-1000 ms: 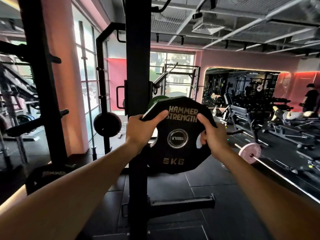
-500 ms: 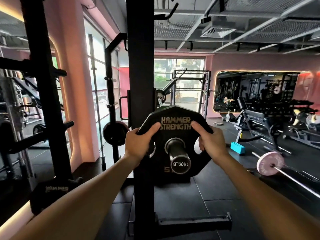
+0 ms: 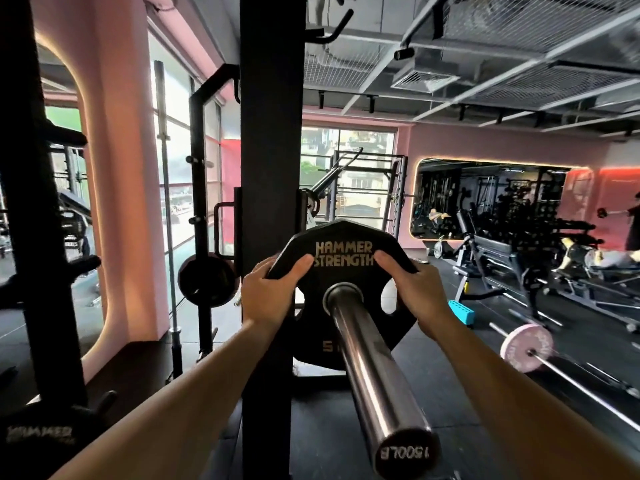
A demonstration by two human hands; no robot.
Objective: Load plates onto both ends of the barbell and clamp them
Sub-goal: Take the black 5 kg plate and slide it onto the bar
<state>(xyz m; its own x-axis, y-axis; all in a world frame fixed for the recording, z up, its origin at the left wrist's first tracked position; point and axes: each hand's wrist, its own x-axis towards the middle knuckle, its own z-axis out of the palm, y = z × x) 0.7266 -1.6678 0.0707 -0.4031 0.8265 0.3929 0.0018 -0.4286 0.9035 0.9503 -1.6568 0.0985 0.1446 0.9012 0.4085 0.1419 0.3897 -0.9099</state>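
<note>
— What is closest?
— The shiny barbell sleeve (image 3: 372,372), end cap near the camera.
— And the hands?
— The left hand (image 3: 268,296) and right hand (image 3: 417,294) each curl around the black plate (image 3: 341,268), far along the sleeve beside the rack post (image 3: 272,133).
</note>
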